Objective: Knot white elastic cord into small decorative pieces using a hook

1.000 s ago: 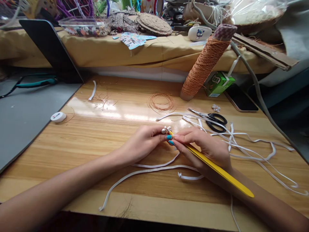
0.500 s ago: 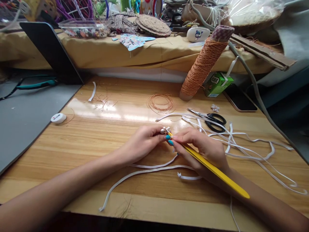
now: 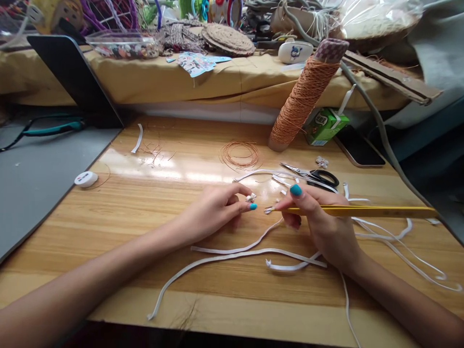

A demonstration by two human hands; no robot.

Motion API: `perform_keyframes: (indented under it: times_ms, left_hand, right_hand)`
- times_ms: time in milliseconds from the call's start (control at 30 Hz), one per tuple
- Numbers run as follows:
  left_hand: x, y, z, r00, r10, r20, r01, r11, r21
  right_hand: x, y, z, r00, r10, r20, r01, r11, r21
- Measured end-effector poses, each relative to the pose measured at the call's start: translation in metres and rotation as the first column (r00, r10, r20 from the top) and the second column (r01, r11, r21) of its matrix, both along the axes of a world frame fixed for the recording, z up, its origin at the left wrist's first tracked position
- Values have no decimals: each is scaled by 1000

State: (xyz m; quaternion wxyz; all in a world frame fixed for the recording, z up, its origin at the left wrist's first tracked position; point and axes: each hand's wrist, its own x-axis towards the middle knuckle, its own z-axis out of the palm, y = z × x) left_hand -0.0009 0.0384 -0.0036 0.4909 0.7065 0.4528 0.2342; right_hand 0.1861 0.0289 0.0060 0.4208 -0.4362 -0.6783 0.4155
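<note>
My left hand (image 3: 221,208) pinches a small white knotted piece of cord (image 3: 250,197) between thumb and fingertips, just above the wooden tabletop. A short gap to the right of it, my right hand (image 3: 319,217) is closed around yellow tweezers (image 3: 384,211). The long end of the tweezers points right, almost level. At their left end, by my fingertips, is a tiny whitish bit (image 3: 268,210); whether it is tweezer tip or cord I cannot tell. Long white flat cords (image 3: 232,254) lie below and between the hands.
Black-handled scissors (image 3: 322,178) and a small white knotted flower (image 3: 321,162) lie beyond my right hand. Farther back are a coil of copper-coloured thread (image 3: 239,153), a cone of orange cord (image 3: 306,99), a green carton (image 3: 326,126) and a phone (image 3: 360,146). A white spool (image 3: 86,179) sits left.
My right hand has moved right, away from the left hand, and turned. The tweezers have left the white knotted piece and swung from slanting to nearly level. My left hand stays in place.
</note>
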Motion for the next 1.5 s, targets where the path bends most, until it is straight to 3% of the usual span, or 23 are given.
perform_keyframes:
  times_ms: [167, 300, 367, 467, 533, 733, 900, 1067, 1500]
  left_hand:
    - [-5, 7, 4, 948, 91, -306, -39, 984, 173]
    - [-12, 14, 6, 936, 196, -292, -50, 895, 443]
    - [-17, 17, 6, 959, 119, -256, 34, 851, 524]
    - [-22, 22, 5, 949, -91, -303, 248, 808, 534]
    - [-22, 23, 3, 921, -163, -353, 332, 803, 494]
    - [-19, 20, 3, 900, -162, -405, 338, 847, 411]
    - [-21, 19, 5, 896, -188, -401, 398, 741, 541]
    - [-19, 18, -5, 887, -187, -421, 434, 647, 627]
    - [-14, 13, -8, 900, -202, -387, 430, 562, 707]
  right_hand:
    - [2, -3, -2, 999, -14, 33, 15, 999, -43]
    - [3, -3, -3, 999, -38, 34, 41, 997, -73]
    - [3, -1, -3, 999, -37, 33, 39, 998, -56]
    - [2, 2, -1, 999, -25, 47, 27, 998, -50]
    - [1, 3, -1, 999, -24, 40, 27, 997, -79]
    - [2, 5, -2, 999, 28, 22, -24, 987, -159]
    - [-1, 3, 1, 997, 61, 43, -48, 970, -239]
    - [-4, -1, 1, 991, 95, 90, -65, 955, -290]
    - [-3, 0, -6, 966, 152, 207, -103, 968, -231]
